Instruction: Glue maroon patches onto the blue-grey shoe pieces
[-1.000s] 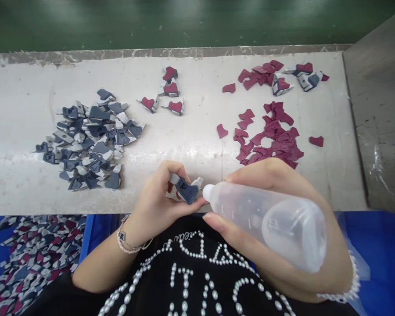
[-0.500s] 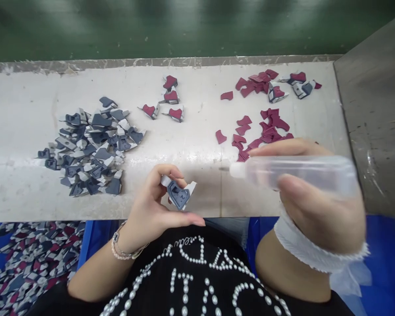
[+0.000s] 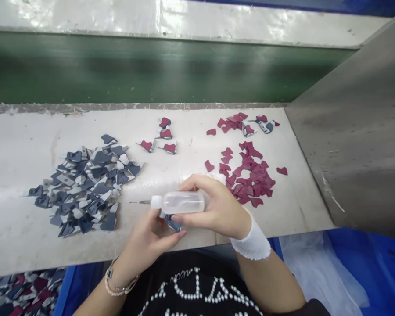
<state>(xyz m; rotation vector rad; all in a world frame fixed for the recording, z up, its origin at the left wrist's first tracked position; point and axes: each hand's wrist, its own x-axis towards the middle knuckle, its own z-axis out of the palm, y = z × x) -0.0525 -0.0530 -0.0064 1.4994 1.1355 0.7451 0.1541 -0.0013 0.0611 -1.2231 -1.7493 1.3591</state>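
My left hand (image 3: 151,239) is closed around a small grey-and-white plastic part (image 3: 174,223), partly hidden under my other hand. In my right hand (image 3: 217,208) lies a clear squeeze bottle (image 3: 184,202) with a white cap and a thin needle tip. The bottle is level, its needle pointing left past my left hand, and its body is just above the part. To the left spreads a pile of similar grey-and-white parts (image 3: 92,184). Loose maroon pieces (image 3: 255,177) lie right of my right hand.
Several parts with maroon inserts (image 3: 165,134) lie at mid-table. More maroon pieces (image 3: 232,123) and a few parts (image 3: 266,126) are at the back right. A metal panel (image 3: 355,118) bounds the right side. Below the table edge, a blue bin (image 3: 61,292) stands beside mixed parts.
My right hand has brought the bottle left, from the right side to just over the part in my left hand. The view has tilted up, showing more beyond the table.
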